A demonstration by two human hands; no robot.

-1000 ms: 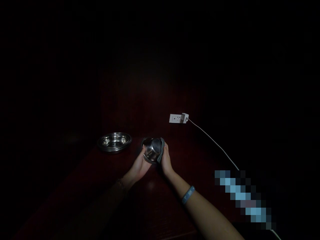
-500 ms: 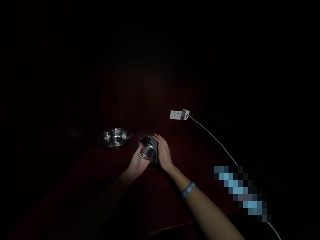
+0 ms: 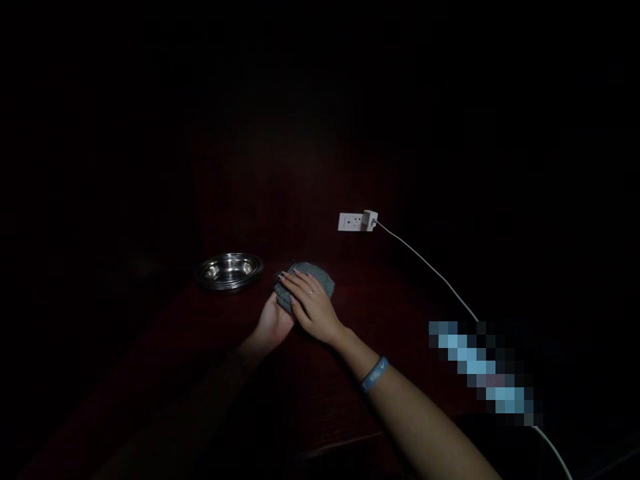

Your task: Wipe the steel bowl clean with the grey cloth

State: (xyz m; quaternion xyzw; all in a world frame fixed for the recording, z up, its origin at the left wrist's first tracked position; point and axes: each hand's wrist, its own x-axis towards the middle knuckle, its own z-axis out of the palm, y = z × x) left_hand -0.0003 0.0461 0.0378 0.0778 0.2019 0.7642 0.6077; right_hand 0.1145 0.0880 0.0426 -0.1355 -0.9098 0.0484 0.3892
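Note:
A grey cloth [image 3: 323, 281] is spread over the metal bowl, which it now hides almost wholly. From below and the left, my left hand [image 3: 273, 321] grips the bowl, its fingers mostly out of sight under the cloth. My right hand [image 3: 315, 308], with a ring on one finger, holds the cloth against the bowl with its long fingers laid across the top. Left of my hands sits a stack of shiny round metal dishes [image 3: 229, 288].
The dark red table [image 3: 320, 393] stretches beneath my hands. Behind it is a white wall socket [image 3: 349, 222] with a plugged-in charger [image 3: 370, 219]. Its white cable [image 3: 435, 272] runs down to the right, past a pixelated blue patch. Most of the surroundings are too dark to make out.
My right hand and the cloth have moved left, from the bowl's right side to over its top. The bowl's shiny surface, visible before, is now covered. The view has shifted slightly.

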